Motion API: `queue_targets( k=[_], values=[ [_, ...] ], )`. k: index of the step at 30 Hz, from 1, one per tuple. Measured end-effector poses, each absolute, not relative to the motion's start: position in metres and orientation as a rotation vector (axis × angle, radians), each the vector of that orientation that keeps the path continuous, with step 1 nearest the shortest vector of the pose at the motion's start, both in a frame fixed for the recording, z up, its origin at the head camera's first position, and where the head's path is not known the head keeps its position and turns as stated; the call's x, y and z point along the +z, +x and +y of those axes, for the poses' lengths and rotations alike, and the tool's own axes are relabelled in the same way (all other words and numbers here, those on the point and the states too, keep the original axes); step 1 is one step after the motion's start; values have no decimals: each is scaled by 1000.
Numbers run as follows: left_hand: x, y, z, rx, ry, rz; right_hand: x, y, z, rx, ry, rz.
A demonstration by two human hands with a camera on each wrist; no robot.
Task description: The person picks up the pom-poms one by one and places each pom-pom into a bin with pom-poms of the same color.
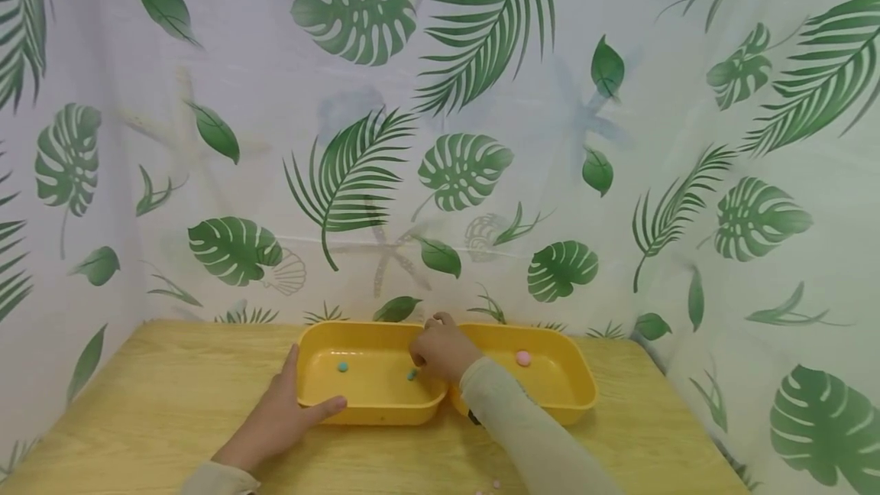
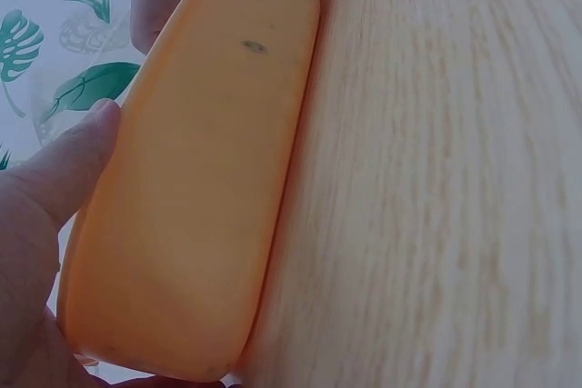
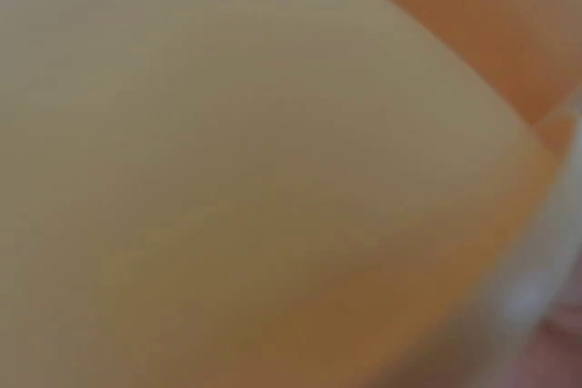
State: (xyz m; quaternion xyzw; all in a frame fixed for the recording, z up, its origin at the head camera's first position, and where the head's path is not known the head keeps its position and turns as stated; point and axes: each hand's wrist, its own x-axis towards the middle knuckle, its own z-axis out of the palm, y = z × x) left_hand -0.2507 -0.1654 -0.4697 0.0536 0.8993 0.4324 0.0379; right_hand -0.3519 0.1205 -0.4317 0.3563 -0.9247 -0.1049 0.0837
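Note:
Two yellow plastic trays stand side by side. My left hand grips the outer end of the left tray, its thumb over the front rim; the left wrist view shows that tray's outer wall beside the thumb. Over the inner end of the same tray, my right hand reaches down with bent fingers. Small teal pieces lie close below its fingertips; whether it pinches one is hidden. A round teal piece lies farther left. The right wrist view is blurred, mostly filled by the sleeve.
The right tray holds a pink round piece, and my right forearm crosses its near left corner. Tiny pink bits lie at the front of the wooden table. A leaf-patterned sheet hangs behind and at both sides.

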Motion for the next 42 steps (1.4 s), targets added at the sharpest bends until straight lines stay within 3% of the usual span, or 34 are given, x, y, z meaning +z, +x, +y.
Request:
queue_targets(
  k=[12, 26, 42],
  values=[
    [-467, -251, -164, 1341, 166, 2741, -422, -346, 129, -205, 1107, -2749],
    [-466, -250, -162, 1367, 178, 2745, -394, -309, 165, 182, 965, -2475],
    [-468, -251, -163, 1341, 146, 2735, -403, -251, 191, 453, 805, -2606]
  ],
)
